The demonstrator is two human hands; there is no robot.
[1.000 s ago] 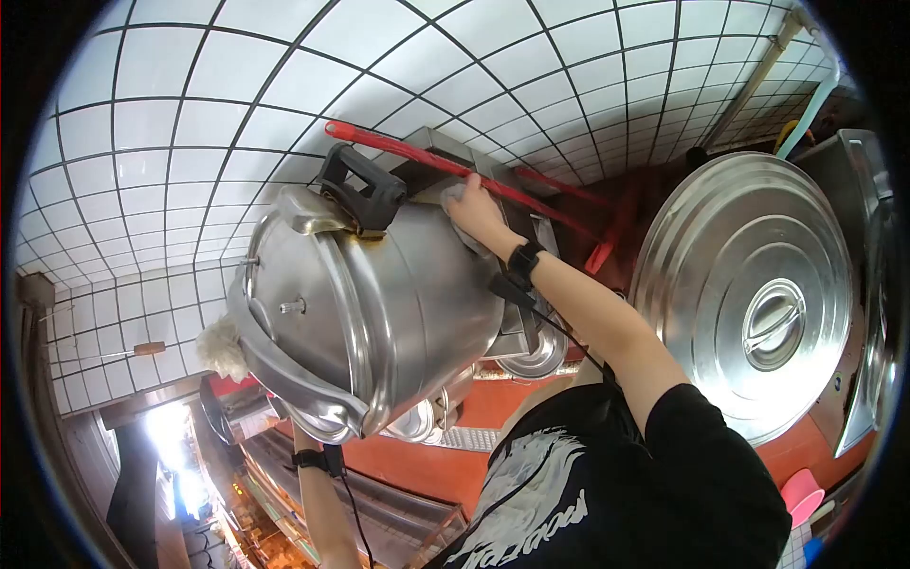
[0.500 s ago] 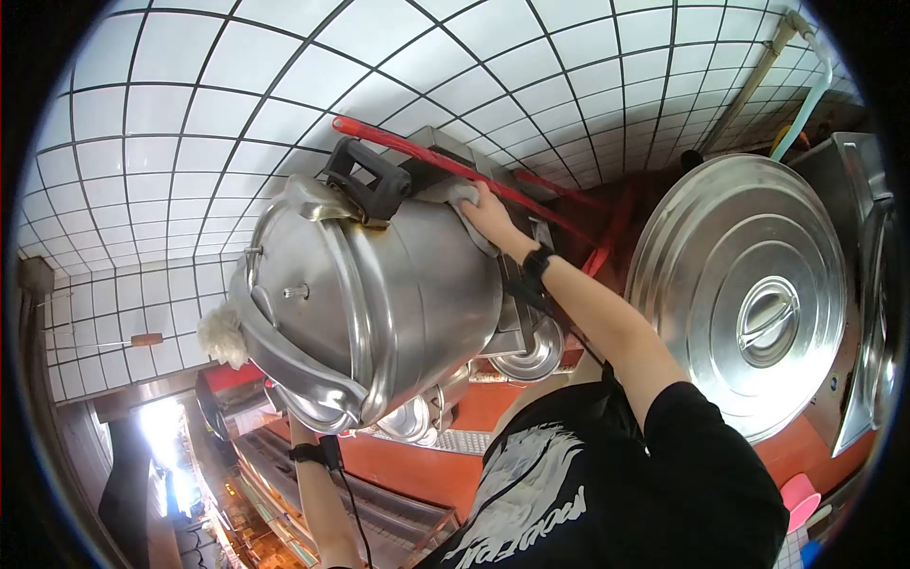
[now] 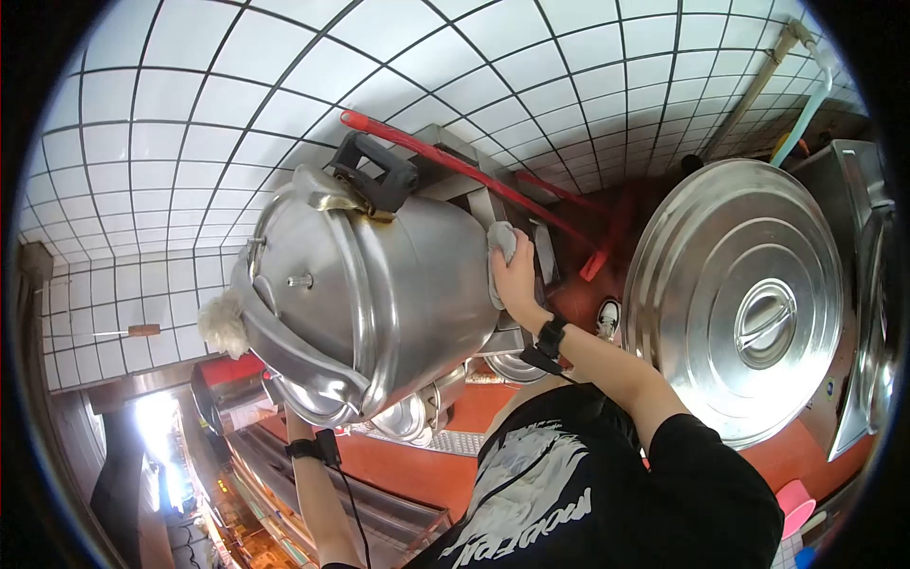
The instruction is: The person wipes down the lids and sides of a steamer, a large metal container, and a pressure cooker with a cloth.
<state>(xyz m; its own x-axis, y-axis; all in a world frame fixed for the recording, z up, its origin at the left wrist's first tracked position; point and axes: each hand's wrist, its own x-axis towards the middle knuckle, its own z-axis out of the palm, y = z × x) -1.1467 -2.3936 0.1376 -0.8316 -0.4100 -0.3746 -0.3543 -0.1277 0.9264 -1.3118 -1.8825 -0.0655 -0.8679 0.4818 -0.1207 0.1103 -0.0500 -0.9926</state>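
Observation:
A large steel pot (image 3: 431, 275) with a domed lid (image 3: 294, 313) lies tilted before me, its lid end towards the left. My right hand (image 3: 517, 275) presses a grey cloth (image 3: 502, 239) against the far right end of the pot's side, near its base. The fingers are bent over the cloth. My left hand (image 3: 298, 427) is at the near side of the lid, below its rim, and its fingers are hidden behind the metal. A black handle (image 3: 384, 175) stands up from the pot's upper edge. Whitish scrubbing material (image 3: 223, 324) sits at the lid's left edge.
Red bars (image 3: 445, 161) run behind the pot, along a white tiled wall (image 3: 284, 57). A big round steel lid (image 3: 739, 294) stands at the right. Smaller pots (image 3: 408, 417) are below, over a red floor (image 3: 398, 469). A pink basin (image 3: 796, 503) is at lower right.
My right hand has slid with the cloth down and to the right along the pot's side, towards its base. My left arm stays at nearly the same place.

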